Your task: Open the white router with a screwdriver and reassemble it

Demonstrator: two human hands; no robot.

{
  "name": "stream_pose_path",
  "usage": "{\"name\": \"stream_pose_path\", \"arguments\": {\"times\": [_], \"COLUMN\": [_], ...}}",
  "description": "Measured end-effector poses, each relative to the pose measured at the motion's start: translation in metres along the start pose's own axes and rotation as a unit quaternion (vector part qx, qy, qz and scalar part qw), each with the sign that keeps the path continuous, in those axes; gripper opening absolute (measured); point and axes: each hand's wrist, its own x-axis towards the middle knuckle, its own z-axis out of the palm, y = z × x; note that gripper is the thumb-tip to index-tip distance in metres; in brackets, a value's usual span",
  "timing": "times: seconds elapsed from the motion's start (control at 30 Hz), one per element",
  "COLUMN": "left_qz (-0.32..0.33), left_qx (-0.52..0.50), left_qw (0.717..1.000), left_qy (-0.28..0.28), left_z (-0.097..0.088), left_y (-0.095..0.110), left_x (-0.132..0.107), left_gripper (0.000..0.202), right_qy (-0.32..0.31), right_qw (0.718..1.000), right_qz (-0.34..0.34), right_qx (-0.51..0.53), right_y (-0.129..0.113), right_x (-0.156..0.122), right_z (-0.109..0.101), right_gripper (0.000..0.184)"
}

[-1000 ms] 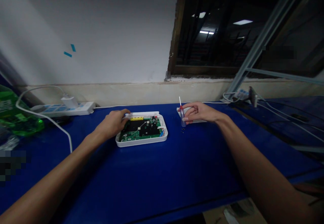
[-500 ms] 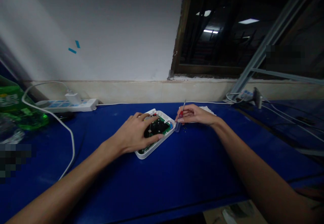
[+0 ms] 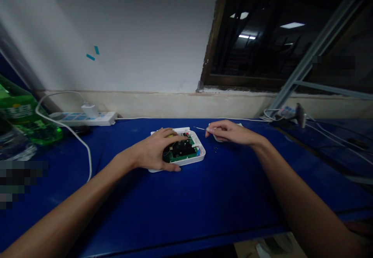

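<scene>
A white plastic casing (image 3: 201, 157) lies open-side up on the blue table, with a green circuit board (image 3: 182, 157) and a black part inside. My left hand (image 3: 154, 147) spans the casing's left half, thumb along the near edge and fingers over the far side, gripping it. Just right of the casing, my right hand (image 3: 230, 131) is closed around a screwdriver (image 3: 200, 128). Its thin metal shaft points left above the table, and the fingers hide most of the handle. Several tiny pieces, perhaps screws (image 3: 215, 149), lie below my right hand.
A power strip (image 3: 109, 119) with a white charger (image 3: 91, 110) stands by the wall at left, its white cable (image 3: 84, 145) curving forward. Beside it is a green bottle (image 3: 26, 112). A flat white piece (image 3: 218, 138) lies partly hidden behind my right hand. Cables and a metal frame are at right.
The casing has turned clockwise under my left hand, its long side now closer to level. In my right hand the screwdriver has swung from upright to nearly horizontal, tip leftward.
</scene>
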Motion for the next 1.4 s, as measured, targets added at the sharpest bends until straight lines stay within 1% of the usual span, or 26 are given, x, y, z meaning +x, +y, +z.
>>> {"name": "stream_pose_path", "arguments": {"times": [0.13,0.2,0.27,0.37,0.43,0.5,0.63,0.77,0.83,0.9,0.97,1.03,1.1,1.13,1.2,1.23,1.3,1.37,1.4], "left_qz": [-0.035,-0.052,-0.057,-0.034,-0.007,0.011,0.014,0.009,0.0,-0.029,-0.075,-0.114,-0.133,-0.136,-0.139,-0.139,-0.138,-0.14,-0.139], "left_qx": [0.037,0.049,0.038,-0.021,-0.055,-0.071,-0.067,-0.046,-0.026,0.009,0.047,0.057,0.046,0.039,0.034,0.034,0.035,0.036,0.036], "left_qw": [0.999,0.997,0.998,0.999,0.998,0.997,0.997,0.998,0.998,0.997,0.992,0.988,0.986,0.986,0.984,0.983,0.983,0.984,0.985], "left_qy": [0.004,-0.002,-0.007,-0.008,0.002,0.019,0.04,0.048,0.059,0.074,0.087,0.086,0.087,0.091,0.105,0.111,0.116,0.109,0.1], "left_z": [-0.003,-0.004,-0.005,-0.002,0.001,0.005,0.014,0.017,0.017,0.016,0.015,0.017,0.021,0.024,0.032,0.035,0.04,0.042,0.042], "left_y": [0.003,0.003,0.002,-0.004,-0.008,-0.011,-0.014,-0.011,-0.009,-0.006,-0.003,0.001,0.004,0.006,0.008,0.008,0.009,0.009,0.009], "left_x": [-0.001,-0.002,-0.003,-0.002,0.0,0.003,0.012,0.015,0.014,0.012,0.01,0.009,0.009,0.009,0.01,0.01,0.01,0.01,0.01], "left_gripper": [0.1,0.1,0.099,0.098,0.096,0.095,0.096,0.096,0.099,0.104,0.107,0.105,0.097,0.094,0.09,0.088,0.086,0.085,0.085], "right_qy": [-0.021,-0.038,-0.055,-0.108,-0.143,-0.154,-0.128,-0.092,-0.074,-0.061,-0.052,-0.043,-0.017,0.01,0.094,0.151,0.26,0.314,0.321], "right_qw": [0.999,0.996,0.99,0.974,0.959,0.946,0.93,0.93,0.936,0.947,0.965,0.986,0.997,0.998,0.994,0.986,0.962,0.947,0.946], "right_qz": [0.011,0.021,0.028,0.04,0.055,0.072,0.091,0.096,0.102,0.106,0.093,0.061,0.048,0.052,0.044,0.027,-0.014,-0.038,-0.043], "right_qx": [-0.045,-0.08,-0.124,-0.196,-0.238,-0.277,-0.331,-0.343,-0.328,-0.298,-0.24,-0.15,-0.057,-0.022,0.041,0.071,0.086,0.057,0.027], "right_y": [-0.013,-0.024,-0.037,-0.057,-0.066,-0.07,-0.066,-0.062,-0.059,-0.053,-0.041,-0.024,-0.005,0.004,0.017,0.021,0.025,0.025,0.025], "right_x": [-0.004,-0.006,-0.007,-0.005,-0.003,0.0,0.006,0.005,-0.001,-0.01,-0.019,-0.025,-0.025,-0.022,-0.014,-0.009,0.0,0.007,0.008], "right_z": [-0.005,-0.011,-0.018,-0.024,-0.023,-0.018,-0.004,0.002,0.0,-0.005,-0.012,-0.017,-0.018,-0.015,-0.005,0.002,0.018,0.03,0.034], "right_gripper": [0.038,0.034,0.03,0.019,0.016,0.016,0.016,0.016,0.015,0.016,0.018,0.022,0.026,0.029,0.034,0.035,0.032,0.027,0.025]}}
